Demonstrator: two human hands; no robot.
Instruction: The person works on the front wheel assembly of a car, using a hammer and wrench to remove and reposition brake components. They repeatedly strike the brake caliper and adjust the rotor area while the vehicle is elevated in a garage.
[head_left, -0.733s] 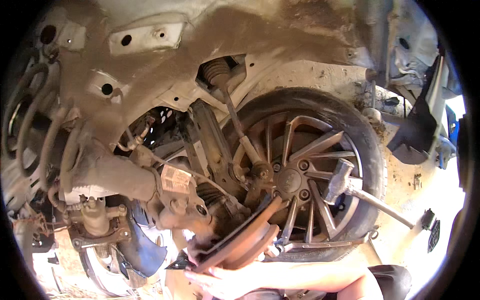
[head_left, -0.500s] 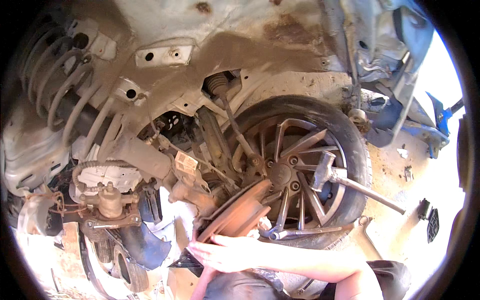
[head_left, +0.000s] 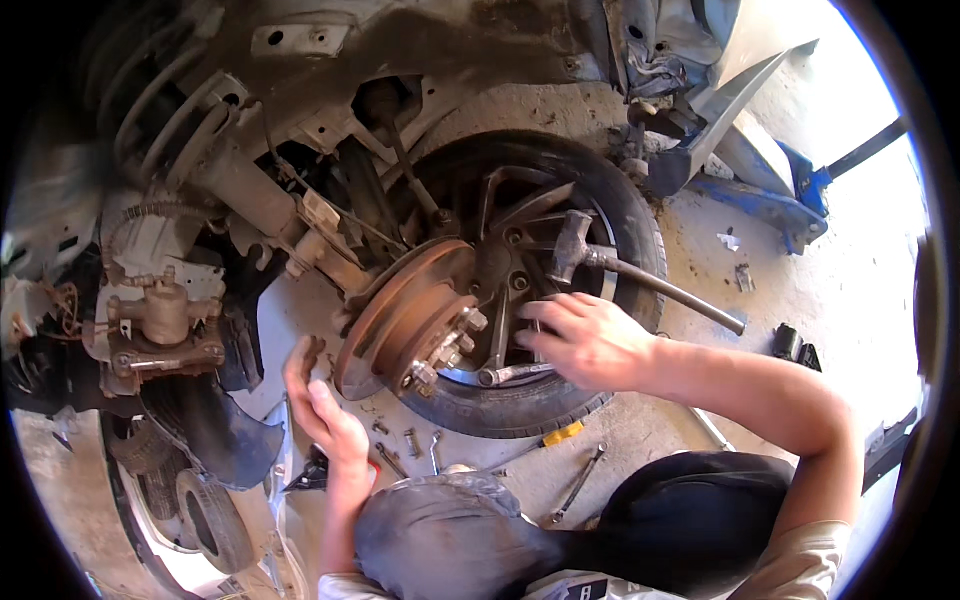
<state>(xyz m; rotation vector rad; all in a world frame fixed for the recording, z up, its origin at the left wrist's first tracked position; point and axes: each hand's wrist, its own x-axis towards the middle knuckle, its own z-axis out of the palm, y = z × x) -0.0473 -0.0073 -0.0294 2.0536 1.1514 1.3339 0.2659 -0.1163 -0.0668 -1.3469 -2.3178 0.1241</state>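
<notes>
The rusty brake disc sits on its hub, with several wheel studs facing me. My left hand is just left of the disc's lower edge, raised with fingers stretched and dirty tips, holding nothing. My right hand hovers over the alloy wheel, fingers curved and a little apart; it looks slightly blurred. Under it lies a metal ratchet, its handle partly hidden by the hand. I see no grip on it. A hammer rests across the wheel, head toward the spokes, just beyond my right hand.
A brake caliper hangs at left, near the coil spring and strut. On the floor lie a spanner, a yellow-handled tool and several bolts. A blue jack stands at right.
My right hand has left the disc and moved right, over the wheel. My left hand now shows beside the disc, apart from it. The view has shifted, showing more floor and my knees.
</notes>
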